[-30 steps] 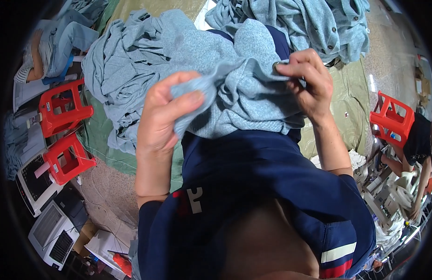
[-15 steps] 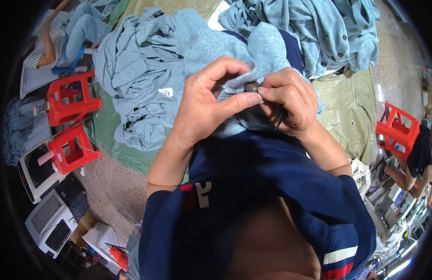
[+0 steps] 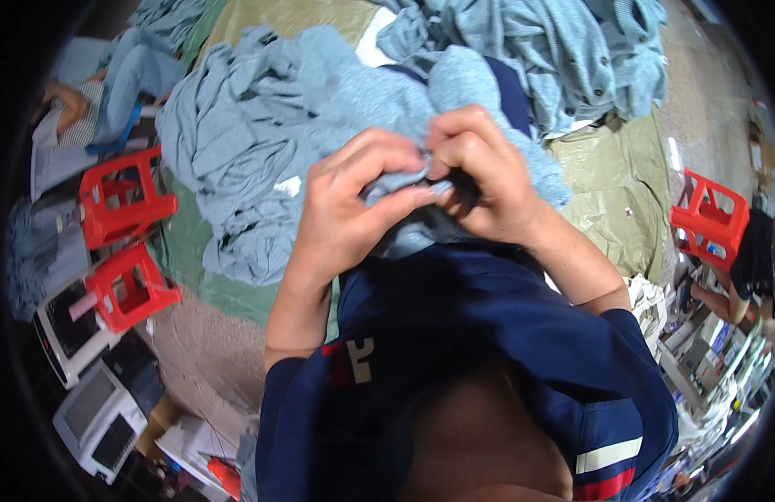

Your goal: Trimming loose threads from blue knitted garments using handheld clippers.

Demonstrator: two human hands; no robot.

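Note:
A light blue knit garment (image 3: 320,109) lies bunched on my lap and spills away to the left. My left hand (image 3: 354,201) pinches a fold of it near its edge. My right hand (image 3: 479,180) is pressed close against the left, its fingers closed on the same fold, with a small dark object partly hidden under the fingertips. Both hands meet above my dark navy shirt (image 3: 479,351).
A pile of more light blue garments (image 3: 555,58) lies ahead on an olive green sheet (image 3: 613,192). Red plastic stools stand at left (image 3: 120,201) (image 3: 128,289) and at right (image 3: 709,217). Grey machines (image 3: 94,418) sit at lower left. Another person (image 3: 86,109) sits at far left.
My hands, apart a second ago and each gripping the garment, have come together at its edge. The garment has been drawn closer to my chest.

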